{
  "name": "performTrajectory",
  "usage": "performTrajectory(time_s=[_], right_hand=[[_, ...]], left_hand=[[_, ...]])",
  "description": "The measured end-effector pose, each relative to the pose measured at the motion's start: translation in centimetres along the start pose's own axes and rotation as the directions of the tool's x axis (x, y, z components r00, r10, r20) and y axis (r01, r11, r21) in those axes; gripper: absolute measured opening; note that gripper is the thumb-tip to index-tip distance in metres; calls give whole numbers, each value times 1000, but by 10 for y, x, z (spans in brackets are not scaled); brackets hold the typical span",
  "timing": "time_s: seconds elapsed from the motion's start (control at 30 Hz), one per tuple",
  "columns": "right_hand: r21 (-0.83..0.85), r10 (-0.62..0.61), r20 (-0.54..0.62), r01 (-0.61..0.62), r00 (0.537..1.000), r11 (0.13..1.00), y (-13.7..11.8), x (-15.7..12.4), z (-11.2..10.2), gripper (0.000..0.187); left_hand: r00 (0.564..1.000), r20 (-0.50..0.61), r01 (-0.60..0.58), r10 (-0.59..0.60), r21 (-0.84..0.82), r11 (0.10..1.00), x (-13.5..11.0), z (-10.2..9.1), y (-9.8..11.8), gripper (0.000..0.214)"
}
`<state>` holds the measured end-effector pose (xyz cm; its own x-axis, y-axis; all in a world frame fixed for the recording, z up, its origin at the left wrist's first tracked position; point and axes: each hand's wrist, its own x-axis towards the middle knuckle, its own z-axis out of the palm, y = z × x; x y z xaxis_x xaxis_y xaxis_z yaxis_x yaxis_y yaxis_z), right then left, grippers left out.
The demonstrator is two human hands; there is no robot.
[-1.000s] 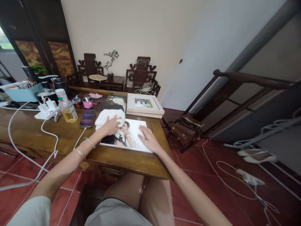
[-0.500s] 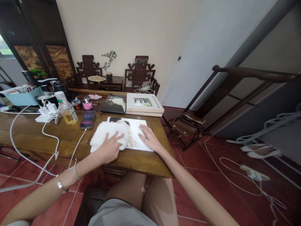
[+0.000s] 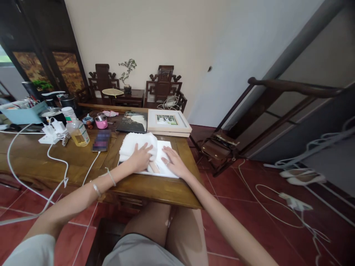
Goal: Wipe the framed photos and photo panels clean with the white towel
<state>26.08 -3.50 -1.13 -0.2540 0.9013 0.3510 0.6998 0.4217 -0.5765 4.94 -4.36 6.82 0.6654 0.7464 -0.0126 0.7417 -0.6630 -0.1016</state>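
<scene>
A large photo print [image 3: 163, 168] lies flat at the near right end of the wooden table [image 3: 41, 159]. A white cloth [image 3: 135, 142] covers most of the print's left and far part. My left hand [image 3: 141, 159] presses flat on the cloth with fingers spread. My right hand [image 3: 173, 160] rests flat on the print's right side, fingers apart, holding nothing.
Behind the print lie a dark photo [image 3: 133, 122] and a white framed picture [image 3: 168, 122]. To the left are a phone [image 3: 101, 141], an oil bottle [image 3: 77, 131], a pink cup [image 3: 101, 122], a power strip [image 3: 51, 135] with white cables. A stair rail [image 3: 291, 87] and floor cables [image 3: 291, 201] are at right.
My left hand has slid the cloth from the print's near left edge back up and rightward over the print. My right hand has stayed in place.
</scene>
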Motion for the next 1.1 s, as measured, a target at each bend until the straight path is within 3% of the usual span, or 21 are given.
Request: performTrajectory(time_s=[0.17,0.27,0.33,0.43,0.57,0.67,0.77,0.9,1.1], right_hand=[[2,-19,-6,19,1000,1000,1,1,1,46],[2,-28,-8,28,1000,1000,1,1,1,46],[2,-20,-6,20,1000,1000,2,1,1,47],[16,-6,-12,7,1000,1000,3,1,2,46],[40,-5,-23,5,1000,999,4,2,2,45],[72,28,-23,-26,999,997,4,4,2,48],[142,103,-35,-98,994,985,1,4,-1,53],[309,236,-72,-204,969,929,-6,2,-9,59],[433,306,-75,-246,949,867,-11,0,-14,68]], left_hand=[[995,34,-99,99,18,995,-62,-8,53,36],[992,38,-123,123,4,992,-76,-12,63,36],[993,70,-95,96,-16,995,-67,-16,59,37],[996,94,-5,7,-18,1000,-30,-16,39,38],[993,53,107,-106,-13,994,26,-6,8,37],[987,9,161,-161,-34,986,46,2,5,40],[990,17,139,-139,-39,989,41,3,25,41],[999,30,44,-42,-62,997,16,-3,59,37],[982,29,-184,186,-60,981,-28,-7,78,34]])
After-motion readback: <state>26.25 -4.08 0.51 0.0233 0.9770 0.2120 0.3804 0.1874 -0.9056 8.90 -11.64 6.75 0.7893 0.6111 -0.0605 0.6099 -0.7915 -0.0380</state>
